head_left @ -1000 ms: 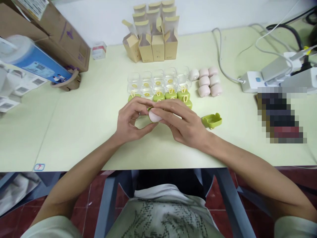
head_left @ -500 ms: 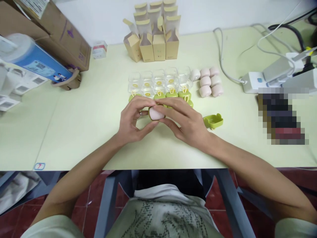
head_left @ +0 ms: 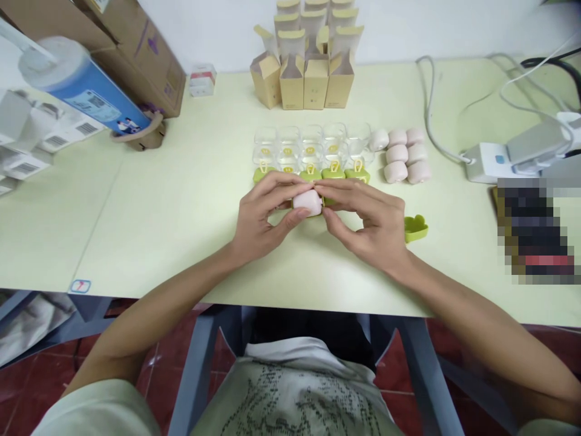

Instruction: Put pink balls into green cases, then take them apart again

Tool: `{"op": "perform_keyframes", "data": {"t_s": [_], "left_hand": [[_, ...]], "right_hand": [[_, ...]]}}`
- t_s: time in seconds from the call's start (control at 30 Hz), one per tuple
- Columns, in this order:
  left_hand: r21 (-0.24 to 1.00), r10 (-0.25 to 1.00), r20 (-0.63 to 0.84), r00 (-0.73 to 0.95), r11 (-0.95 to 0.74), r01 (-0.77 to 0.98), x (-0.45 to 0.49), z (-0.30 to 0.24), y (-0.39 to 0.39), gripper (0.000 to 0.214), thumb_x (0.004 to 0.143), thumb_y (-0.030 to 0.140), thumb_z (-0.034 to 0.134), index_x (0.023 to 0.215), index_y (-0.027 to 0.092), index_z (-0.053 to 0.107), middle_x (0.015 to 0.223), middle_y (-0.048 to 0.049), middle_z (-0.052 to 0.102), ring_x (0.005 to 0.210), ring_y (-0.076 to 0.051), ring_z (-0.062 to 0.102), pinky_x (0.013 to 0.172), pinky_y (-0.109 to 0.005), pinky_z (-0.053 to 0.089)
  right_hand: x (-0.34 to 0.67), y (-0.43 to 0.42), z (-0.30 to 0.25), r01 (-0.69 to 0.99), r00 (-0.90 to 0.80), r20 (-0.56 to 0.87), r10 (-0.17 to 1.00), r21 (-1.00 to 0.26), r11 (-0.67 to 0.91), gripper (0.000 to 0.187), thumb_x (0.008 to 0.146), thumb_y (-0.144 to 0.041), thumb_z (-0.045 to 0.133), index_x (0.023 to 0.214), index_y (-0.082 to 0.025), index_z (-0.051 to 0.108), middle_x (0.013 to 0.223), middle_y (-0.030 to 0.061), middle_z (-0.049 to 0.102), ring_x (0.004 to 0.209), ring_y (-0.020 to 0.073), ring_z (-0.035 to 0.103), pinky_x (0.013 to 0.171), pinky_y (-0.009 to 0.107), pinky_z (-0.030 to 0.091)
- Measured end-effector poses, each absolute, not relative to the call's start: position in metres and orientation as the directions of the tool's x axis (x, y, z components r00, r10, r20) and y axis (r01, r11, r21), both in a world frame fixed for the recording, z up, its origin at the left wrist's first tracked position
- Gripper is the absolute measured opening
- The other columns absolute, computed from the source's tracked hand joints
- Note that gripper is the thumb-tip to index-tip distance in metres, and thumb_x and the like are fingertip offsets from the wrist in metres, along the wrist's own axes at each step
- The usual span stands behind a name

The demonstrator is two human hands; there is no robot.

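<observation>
Between my two hands, above the front part of the table, is a pale pink rounded case (head_left: 307, 203) with a green edge partly showing round it. My left hand (head_left: 267, 212) is closed on its left side, the thumb lying across the pink face. On the other side, my right hand (head_left: 370, 221) pinches at the right edge with fingertips and thumb. Just behind the hands are several green covers (head_left: 333, 173) with yellow loops, partly hidden by my fingers. A separate open green cover (head_left: 415, 229) with a wavy rim lies right of my right hand.
Clear plastic boxes (head_left: 311, 134) with yellow stickers stand in rows behind the green covers. Several pink cases (head_left: 396, 172) sit to their right. Open cardboard boxes (head_left: 292, 91) stand by the wall. A power strip (head_left: 488, 162) with cables is at right, a blue canister (head_left: 97, 97) at left.
The pink case has been turned, so more of its pink face shows now. My right fingers have shifted to its right edge. The whole view has swung, moving the table's things rightward.
</observation>
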State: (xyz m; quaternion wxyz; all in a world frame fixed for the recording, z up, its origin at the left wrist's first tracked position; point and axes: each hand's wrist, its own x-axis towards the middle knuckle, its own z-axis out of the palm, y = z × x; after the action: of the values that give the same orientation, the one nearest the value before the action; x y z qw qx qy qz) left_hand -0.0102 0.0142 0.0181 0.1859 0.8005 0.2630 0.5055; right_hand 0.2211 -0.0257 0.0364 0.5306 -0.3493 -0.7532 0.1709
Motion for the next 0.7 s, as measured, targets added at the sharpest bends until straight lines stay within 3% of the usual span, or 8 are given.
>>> {"op": "perform_keyframes", "data": {"t_s": [0.13, 0.33, 0.47, 0.7], "left_hand": [[0.536, 0.591, 0.722, 0.36, -0.807, 0.249, -0.0062, 0.0174, 0.0095, 0.056, 0.093, 0.062, 0.087, 0.142, 0.035, 0.078, 0.126, -0.0075, 0.078, 0.111, -0.024, 0.077, 0.08, -0.038, 0.073], [0.526, 0.568, 0.731, 0.377, -0.822, 0.219, -0.0029, 0.0232, 0.0074, 0.045, 0.097, 0.043, 0.088, 0.139, 0.034, 0.079, 0.126, -0.0072, 0.079, 0.112, -0.024, 0.077, 0.075, -0.035, 0.073], [0.536, 0.576, 0.727, 0.374, -0.816, 0.215, -0.0035, 0.0243, 0.0077, 0.044, 0.095, 0.047, 0.09, 0.137, 0.036, 0.081, 0.124, -0.0065, 0.079, 0.106, -0.023, 0.078, 0.081, -0.041, 0.074], [0.56, 0.612, 0.695, 0.378, -0.79, 0.251, -0.0034, 0.0249, 0.0053, 0.046, 0.096, 0.038, 0.09, 0.141, 0.038, 0.079, 0.122, -0.0038, 0.078, 0.104, -0.018, 0.077, 0.086, -0.035, 0.071]], "right_hand": [[0.2179, -0.0268, 0.0336, 0.362, -0.161, 0.732, 0.662, -0.58, 0.729, 0.042, 0.097, -0.013, 0.076, 0.132, -0.036, 0.085, 0.125, 0.0032, 0.087, 0.112, 0.0301, 0.086, 0.1, 0.053, 0.073], [0.2153, -0.0303, 0.0358, 0.419, -0.099, 0.72, 0.687, -0.596, 0.685, 0.044, 0.093, -0.011, 0.076, 0.127, -0.038, 0.086, 0.115, -0.0003, 0.089, 0.099, 0.0284, 0.087, 0.085, 0.05, 0.076], [0.2148, -0.0303, 0.0375, 0.424, -0.09, 0.724, 0.684, -0.594, 0.684, 0.04, 0.092, -0.009, 0.075, 0.121, -0.034, 0.088, 0.111, 0.0011, 0.09, 0.099, 0.0279, 0.087, 0.086, 0.048, 0.076], [0.215, -0.0311, 0.0383, 0.464, -0.107, 0.715, 0.691, -0.578, 0.671, 0.032, 0.094, -0.012, 0.073, 0.116, -0.029, 0.088, 0.111, 0.0026, 0.09, 0.099, 0.0252, 0.087, 0.089, 0.044, 0.074]]}}
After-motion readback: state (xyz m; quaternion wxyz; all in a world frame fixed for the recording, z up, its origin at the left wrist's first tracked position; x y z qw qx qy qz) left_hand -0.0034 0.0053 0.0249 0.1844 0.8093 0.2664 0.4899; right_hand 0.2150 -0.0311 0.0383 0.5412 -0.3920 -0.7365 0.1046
